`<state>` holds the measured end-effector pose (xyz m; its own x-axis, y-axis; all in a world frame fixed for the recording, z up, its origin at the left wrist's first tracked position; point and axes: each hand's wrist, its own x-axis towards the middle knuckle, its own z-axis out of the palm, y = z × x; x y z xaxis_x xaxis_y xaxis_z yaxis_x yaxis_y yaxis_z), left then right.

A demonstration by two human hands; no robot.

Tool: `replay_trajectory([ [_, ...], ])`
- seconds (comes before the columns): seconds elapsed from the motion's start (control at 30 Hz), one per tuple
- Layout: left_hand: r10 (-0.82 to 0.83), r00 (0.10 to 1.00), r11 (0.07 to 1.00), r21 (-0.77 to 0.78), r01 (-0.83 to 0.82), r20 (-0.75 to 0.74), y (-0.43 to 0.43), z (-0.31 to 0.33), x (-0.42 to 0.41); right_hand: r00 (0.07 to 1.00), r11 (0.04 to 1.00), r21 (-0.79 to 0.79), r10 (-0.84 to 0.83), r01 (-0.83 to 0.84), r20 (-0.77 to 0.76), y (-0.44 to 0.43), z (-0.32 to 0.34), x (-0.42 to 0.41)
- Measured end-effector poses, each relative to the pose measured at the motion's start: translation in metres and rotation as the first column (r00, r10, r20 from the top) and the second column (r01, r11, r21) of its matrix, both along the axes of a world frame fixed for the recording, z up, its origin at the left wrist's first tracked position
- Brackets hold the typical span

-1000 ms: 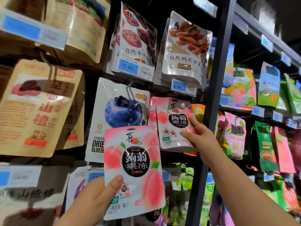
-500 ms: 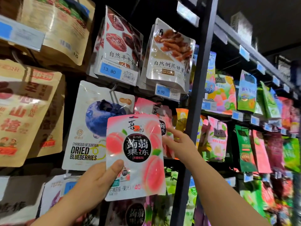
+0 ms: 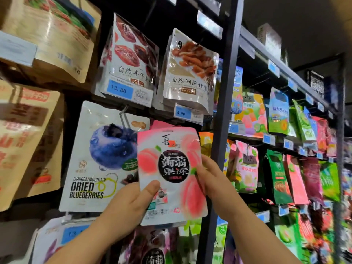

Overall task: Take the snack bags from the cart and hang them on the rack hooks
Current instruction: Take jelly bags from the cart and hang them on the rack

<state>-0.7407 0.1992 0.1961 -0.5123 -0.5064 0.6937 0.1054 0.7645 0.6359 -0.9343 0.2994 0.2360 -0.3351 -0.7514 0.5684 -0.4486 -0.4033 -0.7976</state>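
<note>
A pink peach jelly bag [image 3: 171, 168] with a black round label is held up in front of the rack. My left hand [image 3: 129, 206] grips its lower left corner, thumb on the front. My right hand [image 3: 209, 176] holds the bag's right edge, fingers partly behind it. Behind the bag's top, the pink edge of the same kind of bags [image 3: 162, 123] shows on the rack hook. The hook itself is hidden. The cart is out of view.
A dried blueberries bag [image 3: 99, 159] hangs on a metal hook just left. Dried fruit bags [image 3: 131, 60] with blue price tags hang above. A black upright post [image 3: 224, 92] stands just right, with colourful snack bags [image 3: 278, 111] beyond it. Brown paper bags [image 3: 24, 130] fill the far left.
My left hand raised the peach bag up and right until it covers the hanging pink bags. My right hand left the hanging bag and took the right edge of the held one.
</note>
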Motion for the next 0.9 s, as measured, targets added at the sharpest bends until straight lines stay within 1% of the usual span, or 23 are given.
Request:
replay_trajectory([
  [0.03,0.028,1.0,0.998,-0.061,-0.027,0.013,0.002,0.005,-0.006,1.0,1.0,-0.006,0.026,-0.026,0.014,-0.002,-0.005,-0.005],
  [0.1,0.064,0.997,0.992,-0.116,-0.058,0.044,0.001,0.011,-0.017,0.995,0.996,-0.031,0.089,-0.088,0.042,-0.004,-0.009,-0.008],
  [0.2,0.102,0.99,0.989,-0.12,-0.09,0.102,0.0,0.022,-0.029,0.987,0.986,-0.106,0.14,-0.131,0.079,-0.003,-0.006,-0.005],
  [0.27,0.101,0.992,0.992,-0.081,-0.095,0.08,-0.002,0.026,-0.036,0.99,0.982,-0.169,0.101,-0.083,0.098,-0.004,-0.004,-0.007],
  [0.33,0.113,0.993,0.992,-0.056,-0.112,0.019,-0.005,0.031,-0.041,0.993,0.978,-0.2,0.075,-0.057,0.086,-0.007,-0.001,-0.008],
  [0.4,0.14,0.989,0.988,-0.062,-0.143,-0.054,-0.007,0.037,-0.044,0.996,0.977,-0.209,0.064,-0.051,0.058,-0.009,0.001,-0.007],
  [0.47,0.175,0.978,0.981,-0.066,-0.183,-0.116,-0.008,0.044,-0.045,0.996,0.973,-0.225,0.06,-0.044,0.062,-0.012,0.005,-0.007],
  [0.53,0.185,0.971,0.981,-0.036,-0.193,-0.15,-0.011,0.053,-0.045,0.995,0.976,-0.215,0.061,-0.042,0.083,-0.014,0.011,-0.006],
  [0.63,0.225,0.964,0.972,-0.033,-0.231,-0.141,-0.014,0.064,-0.047,0.991,0.986,-0.161,0.056,-0.035,0.124,-0.02,0.02,-0.007],
  [0.7,0.22,0.966,0.97,-0.072,-0.231,-0.133,-0.018,0.069,-0.049,0.985,0.99,-0.14,0.037,-0.014,0.166,-0.023,0.024,-0.008],
  [0.77,0.228,0.966,0.958,-0.148,-0.244,-0.118,-0.025,0.073,-0.054,0.983,0.994,-0.11,0.02,0.0,0.183,-0.026,0.027,-0.009],
  [0.83,0.299,0.952,0.924,-0.232,-0.305,-0.06,-0.027,0.078,-0.059,0.982,0.997,-0.078,0.008,0.007,0.189,-0.029,0.028,-0.011],
  [0.9,0.383,0.924,0.894,-0.258,-0.366,0.018,-0.028,0.083,-0.063,0.982,0.999,-0.043,-0.017,0.025,0.186,-0.031,0.029,-0.014],
])
